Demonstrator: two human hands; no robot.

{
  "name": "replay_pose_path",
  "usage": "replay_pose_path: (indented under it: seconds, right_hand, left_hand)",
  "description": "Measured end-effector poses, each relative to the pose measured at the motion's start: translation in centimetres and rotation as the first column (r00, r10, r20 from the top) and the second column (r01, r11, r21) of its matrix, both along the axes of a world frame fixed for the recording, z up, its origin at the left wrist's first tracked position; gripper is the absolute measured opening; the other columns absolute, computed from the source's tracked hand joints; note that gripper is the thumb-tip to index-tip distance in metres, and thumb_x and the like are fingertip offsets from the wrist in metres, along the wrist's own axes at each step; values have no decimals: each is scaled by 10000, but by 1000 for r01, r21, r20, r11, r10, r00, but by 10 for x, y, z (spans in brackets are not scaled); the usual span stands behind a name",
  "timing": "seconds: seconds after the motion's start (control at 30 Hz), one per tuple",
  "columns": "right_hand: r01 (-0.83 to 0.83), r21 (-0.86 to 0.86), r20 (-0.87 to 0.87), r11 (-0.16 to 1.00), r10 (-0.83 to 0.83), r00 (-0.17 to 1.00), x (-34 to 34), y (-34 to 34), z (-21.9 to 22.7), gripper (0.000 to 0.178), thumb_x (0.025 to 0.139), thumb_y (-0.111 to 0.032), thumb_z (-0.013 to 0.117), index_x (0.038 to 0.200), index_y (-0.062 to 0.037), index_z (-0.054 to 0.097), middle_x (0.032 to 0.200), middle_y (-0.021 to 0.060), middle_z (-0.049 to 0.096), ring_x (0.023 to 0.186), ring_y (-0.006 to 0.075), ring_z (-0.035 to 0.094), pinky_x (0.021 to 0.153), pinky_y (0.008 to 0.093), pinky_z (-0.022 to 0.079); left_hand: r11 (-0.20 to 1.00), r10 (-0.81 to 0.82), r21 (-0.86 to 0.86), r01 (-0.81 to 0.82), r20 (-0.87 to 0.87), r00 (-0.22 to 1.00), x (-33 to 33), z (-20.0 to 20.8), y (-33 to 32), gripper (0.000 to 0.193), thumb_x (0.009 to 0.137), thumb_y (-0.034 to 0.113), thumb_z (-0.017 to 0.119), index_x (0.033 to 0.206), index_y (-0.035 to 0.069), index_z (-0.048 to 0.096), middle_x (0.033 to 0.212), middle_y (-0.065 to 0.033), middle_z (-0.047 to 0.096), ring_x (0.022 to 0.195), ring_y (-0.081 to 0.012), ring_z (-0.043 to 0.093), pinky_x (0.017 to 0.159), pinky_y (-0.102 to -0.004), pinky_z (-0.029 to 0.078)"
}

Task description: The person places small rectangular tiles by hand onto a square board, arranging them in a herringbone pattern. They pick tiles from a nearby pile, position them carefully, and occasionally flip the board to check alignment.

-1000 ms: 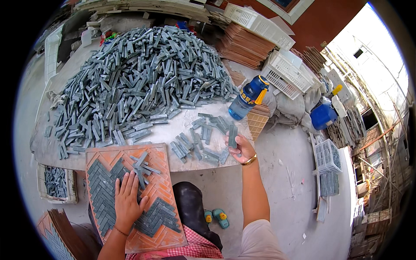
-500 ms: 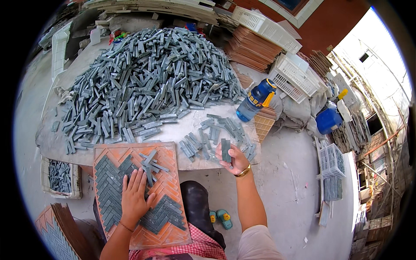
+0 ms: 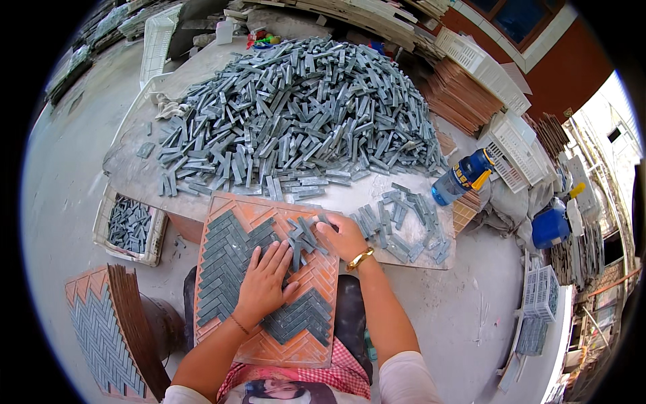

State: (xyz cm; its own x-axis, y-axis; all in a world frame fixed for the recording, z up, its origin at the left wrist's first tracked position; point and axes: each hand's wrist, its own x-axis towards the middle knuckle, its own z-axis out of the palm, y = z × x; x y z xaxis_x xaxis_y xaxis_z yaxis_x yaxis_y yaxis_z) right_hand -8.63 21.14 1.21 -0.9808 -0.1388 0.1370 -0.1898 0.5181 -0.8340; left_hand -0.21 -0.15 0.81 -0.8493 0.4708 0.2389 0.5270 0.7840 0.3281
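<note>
An orange molded board point(image 3: 264, 351) with zigzag grooves lies over my lap. Grey stone strips point(image 3: 225, 269) fill its left side and lower right in a herringbone pattern. My left hand point(image 3: 266, 283) rests flat on the laid strips near the middle, fingers stretched out and holding nothing. Several loose strips point(image 3: 301, 236) lie crossed in a small heap at the board's upper right. Beside that heap, my right hand point(image 3: 344, 239) has its fingers bent around grey stone strips at the board's edge; its fingers partly hide them.
A large pile of grey strips point(image 3: 303, 108) covers the table point(image 3: 131, 168) ahead. Scattered strips point(image 3: 404, 219) and a blue water bottle point(image 3: 461, 176) are at its right. Left stand a white crate of strips point(image 3: 128, 225) and a stack of boards point(image 3: 128, 323), the outermost filled.
My right hand has come from above the table's front edge to the board's upper right, carrying the strips it held. My left hand stays on the board. The view has shifted.
</note>
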Motion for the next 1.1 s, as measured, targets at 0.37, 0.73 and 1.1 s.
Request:
replay_pose_path:
  seconds: [0.37, 0.73, 1.1]
  right_hand:
    - [4, -367, 285, 930, 108, 952, 9, -33, 26, 222, 857, -111, 546, 1046, -1, 587, 938, 54, 629, 818, 114, 572, 752, 259, 449]
    - [74, -74, 391, 995, -40, 919, 68, -11, 42, 191, 881, -153, 561, 1006, -14, 597, 696, 38, 596, 682, 108, 589, 610, 254, 456]
    - [91, 118, 175, 989, -111, 978, 125, 7, -4, 223, 724, -26, 662, 935, -17, 590, 746, 90, 590, 600, 173, 579, 547, 271, 459]
  left_hand:
    - [999, 21, 47, -23, 31, 999, 3, -3, -3, 652, 806, 378, 564, 1326, 26, 389, 1402, -100, 364, 1319, -241, 301, 1096, -452, 176]
    - [998, 26, 58, -29, 46, 999, 3, -3, -4, 660, 799, 369, 578, 1332, 33, 383, 1406, -99, 357, 1321, -239, 297, 1097, -445, 174]
    - [1000, 27, -8, -26, 21, 999, 2, -4, -2, 650, 805, 376, 565, 1328, 37, 384, 1405, -87, 355, 1316, -225, 296, 1095, -443, 187]
